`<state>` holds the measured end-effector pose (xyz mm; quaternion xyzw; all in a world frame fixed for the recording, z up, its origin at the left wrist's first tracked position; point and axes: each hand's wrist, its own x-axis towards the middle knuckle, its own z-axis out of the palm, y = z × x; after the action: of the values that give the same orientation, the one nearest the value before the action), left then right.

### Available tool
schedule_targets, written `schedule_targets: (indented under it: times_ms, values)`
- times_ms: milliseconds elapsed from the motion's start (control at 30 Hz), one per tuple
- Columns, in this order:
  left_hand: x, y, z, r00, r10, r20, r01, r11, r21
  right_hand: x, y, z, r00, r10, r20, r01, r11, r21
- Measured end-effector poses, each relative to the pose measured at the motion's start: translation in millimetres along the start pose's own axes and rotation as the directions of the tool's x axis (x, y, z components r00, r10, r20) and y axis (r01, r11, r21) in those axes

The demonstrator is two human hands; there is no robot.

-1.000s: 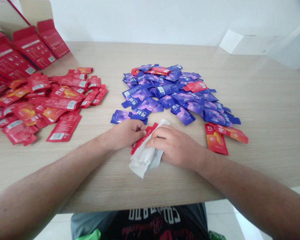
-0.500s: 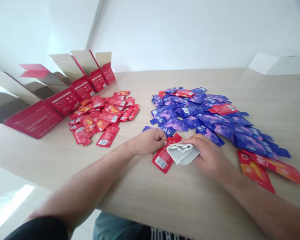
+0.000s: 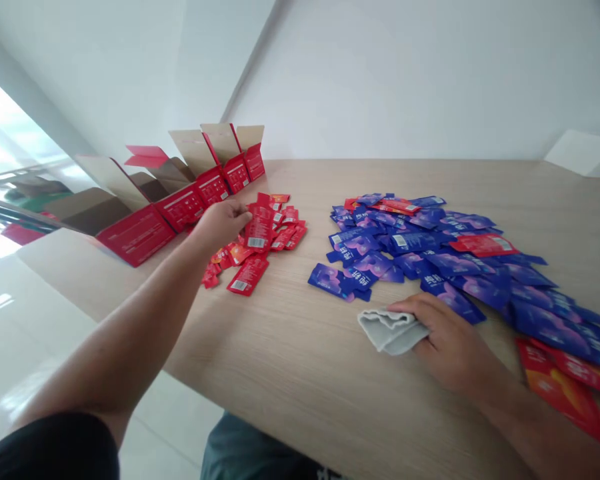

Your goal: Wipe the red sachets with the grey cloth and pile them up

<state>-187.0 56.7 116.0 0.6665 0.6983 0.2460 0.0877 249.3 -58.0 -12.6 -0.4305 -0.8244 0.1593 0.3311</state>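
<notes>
Over a pile of red packets (image 3: pixel 240 253) on the left, my left hand (image 3: pixel 223 225) pinches a red packet (image 3: pixel 259 229) by its edge, its barcode end pointing toward me. One loose red packet (image 3: pixel 249 275) lies at the near side of that pile. My right hand (image 3: pixel 443 337) is closed around a folded greyish-white cloth (image 3: pixel 393 332), just above the table. Beyond it spreads a heap of blue-purple packets (image 3: pixel 460 263), with a red packet (image 3: pixel 485 245) on top and a few more red ones among them.
Open red cartons (image 3: pixel 137 233) with raised flaps stand in a row at the back left. A white object (image 3: pixel 583 152) is at the back right. The wooden table (image 3: pixel 280 353) ends in a near edge above my lap.
My left hand has carried the red packet from beside the cloth leftward to the red pile. My right hand still holds the cloth. The view has shifted left.
</notes>
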Motion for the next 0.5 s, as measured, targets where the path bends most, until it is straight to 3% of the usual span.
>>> schedule_targets:
  times_ms: [133,267,400,500]
  values:
    - [19,-36,-39.3,0.981,-0.021,-0.194,0.043,0.993,0.113,-1,0,2,1.000,0.012,0.027,-0.012,1.000,-0.001]
    - [34,-62,-59.8,0.952,-0.020,-0.306,0.075,0.983,0.170,-2,4,5,0.997,0.038,0.067,-0.038,0.999,-0.003]
    - [45,-83,-66.8,0.947,-0.047,-0.318,0.109,0.978,0.181,-2,8,6,0.997,0.042,0.070,-0.040,0.999,-0.022]
    - [53,-95,-71.4,0.964,-0.072,-0.257,0.117,0.979,0.164,-2,9,7,0.996,0.048,0.070,-0.046,0.998,-0.036]
